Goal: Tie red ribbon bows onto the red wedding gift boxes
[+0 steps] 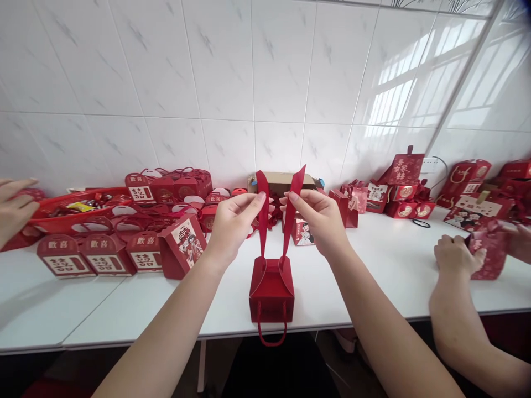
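Note:
Directly before me, close to the table's front edge, stands a small red gift box (271, 301) with a rope handle (272, 344) hanging over its near side. Two ends of a red ribbon rise from its top. My left hand (237, 222) pinches the left ribbon end (263, 226) between thumb and fingers. The right ribbon end (289, 229) is pinched in my right hand (317, 221). Both ends are pulled up and stand slightly apart. Behind my right hand, a box with a printed cartoon figure (304, 232) is partly hidden.
Finished-looking red boxes (108, 255) line the left side, in front of a red basket of sweets (58, 216). More boxes (404, 202) are stacked at the right by the tiled wall (277, 72). Another person's hands (456, 257) hold a red box at right; another hand (16, 207) shows at left.

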A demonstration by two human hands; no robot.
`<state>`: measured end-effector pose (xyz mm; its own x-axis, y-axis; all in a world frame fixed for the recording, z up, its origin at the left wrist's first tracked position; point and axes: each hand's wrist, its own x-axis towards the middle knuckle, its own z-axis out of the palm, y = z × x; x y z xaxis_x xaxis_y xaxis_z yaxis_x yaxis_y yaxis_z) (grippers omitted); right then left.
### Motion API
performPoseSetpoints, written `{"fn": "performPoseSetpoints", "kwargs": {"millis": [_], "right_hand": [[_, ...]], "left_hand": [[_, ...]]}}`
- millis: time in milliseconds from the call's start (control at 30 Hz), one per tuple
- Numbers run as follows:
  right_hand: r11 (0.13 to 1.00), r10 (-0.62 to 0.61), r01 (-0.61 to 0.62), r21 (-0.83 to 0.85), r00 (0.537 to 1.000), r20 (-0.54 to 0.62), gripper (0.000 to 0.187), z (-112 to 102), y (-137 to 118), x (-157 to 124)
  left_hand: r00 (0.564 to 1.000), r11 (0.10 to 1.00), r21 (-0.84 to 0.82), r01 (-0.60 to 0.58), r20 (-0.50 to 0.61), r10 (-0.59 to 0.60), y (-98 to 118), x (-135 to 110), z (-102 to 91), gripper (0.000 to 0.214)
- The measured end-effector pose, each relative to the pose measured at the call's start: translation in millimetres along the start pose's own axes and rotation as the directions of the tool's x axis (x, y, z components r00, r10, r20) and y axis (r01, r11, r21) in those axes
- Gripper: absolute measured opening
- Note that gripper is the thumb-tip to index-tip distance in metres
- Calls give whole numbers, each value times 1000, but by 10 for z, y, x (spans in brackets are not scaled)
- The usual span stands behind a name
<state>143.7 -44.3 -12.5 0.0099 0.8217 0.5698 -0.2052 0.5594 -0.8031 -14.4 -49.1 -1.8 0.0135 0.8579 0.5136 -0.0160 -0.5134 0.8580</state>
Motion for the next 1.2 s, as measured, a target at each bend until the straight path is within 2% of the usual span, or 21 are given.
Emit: {"fn": "performPoseSetpoints", "kwargs": {"millis": [333, 467, 567, 700, 767, 833, 1000, 1067, 1100, 1200], "right_hand": [[1000, -4, 5, -6, 1000, 17, 16, 42, -35, -13], [998, 24, -25, 50, 999, 31, 17, 70, -40, -6], [997, 54, -57, 54, 997, 55, 20, 81, -51, 9], [999, 4, -13, 53, 984, 178, 8, 74, -51, -6], [999, -18, 8, 43, 974, 228, 9, 63, -28, -32], [1000, -29, 26, 17, 973, 227, 11, 45, 14, -54], [987, -107, 133, -90, 962, 252, 14, -43, 120, -60], [939, -205, 274, -208, 931, 301, 15, -95, 145, -62], [887, -272, 369, -279, 904, 331, 17, -121, 156, -67], [637, -453, 617, -461, 784, 424, 26, -179, 206, -94]], "left_hand": [[1000, 997, -79, -4, 30, 6, -40, 5, -1, 26], [995, 995, -99, -32, 86, 41, 3, 12, 23, 29], [988, 997, -55, -61, 135, 68, 41, 27, 36, 33], [974, 996, 56, -70, 218, 56, 67, 39, 25, 34], [969, 994, 96, -55, 245, 30, 58, 36, 8, 33], [966, 993, 113, -32, 258, 1, 34, 29, -18, 32], [939, 995, 16, 103, 327, -102, -41, 32, -131, 26], [933, 988, -5, 152, 331, -142, -57, 40, -181, 24], [930, 985, -6, 173, 330, -161, -60, 42, -199, 24], [921, 971, -32, 238, 324, -215, -58, 38, -211, 22]]}}
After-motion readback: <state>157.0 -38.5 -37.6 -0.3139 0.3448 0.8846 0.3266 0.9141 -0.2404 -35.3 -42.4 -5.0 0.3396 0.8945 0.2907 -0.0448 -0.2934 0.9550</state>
